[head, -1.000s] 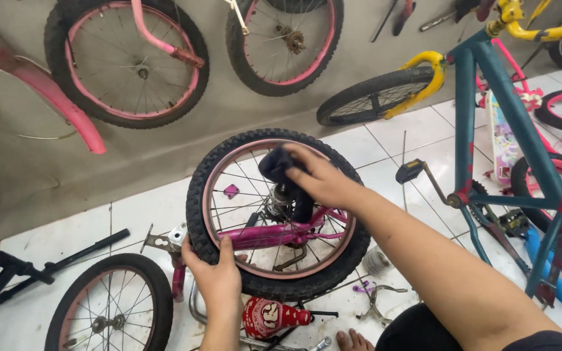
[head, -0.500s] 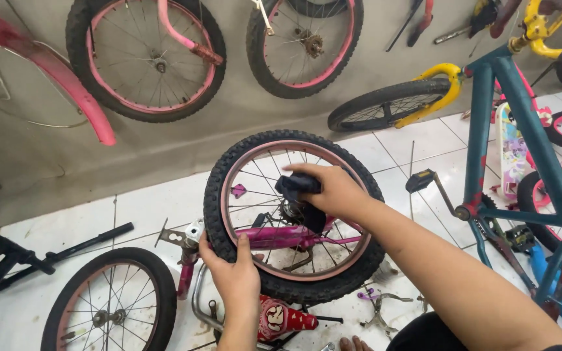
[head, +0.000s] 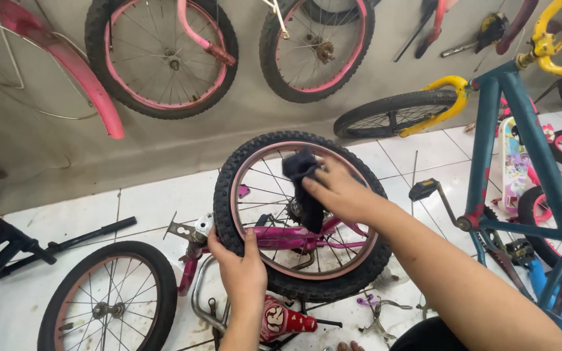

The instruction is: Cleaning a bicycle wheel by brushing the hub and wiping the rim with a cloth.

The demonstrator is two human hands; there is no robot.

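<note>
Gripping the knobby black tyre of the small bicycle wheel (head: 304, 218) at its lower left edge, my left hand (head: 242, 270) is wrapping its fingers over the tread while the thumb is pressing against the pink rim. I am holding the wheel upright in the middle of the view, above the white tiled floor (head: 66, 214), with a magenta frame piece (head: 294, 238) crossing behind the spokes near the hub.

My right hand (head: 343, 192) is reaching in from the right, across the upper part of the wheel, and is closing around a dark cloth (head: 304, 185). The cloth is hanging down from my fingers and is lying against the spokes just beside the hub; I cannot tell how much of the hub it is touching.

Below the wheel, a red cone-shaped part (head: 284, 320) is lying on the floor, close to my left wrist. A second loose wheel (head: 108, 299) with a black tyre is lying flat on the tiles to the lower left, well apart from the one I am holding. To the right, a teal bicycle frame (head: 521, 136) is standing near my forearm. Along the grey wall, two more pink-rimmed wheels (head: 160, 55) are hanging, next to a pink mudguard (head: 76, 71).
</note>
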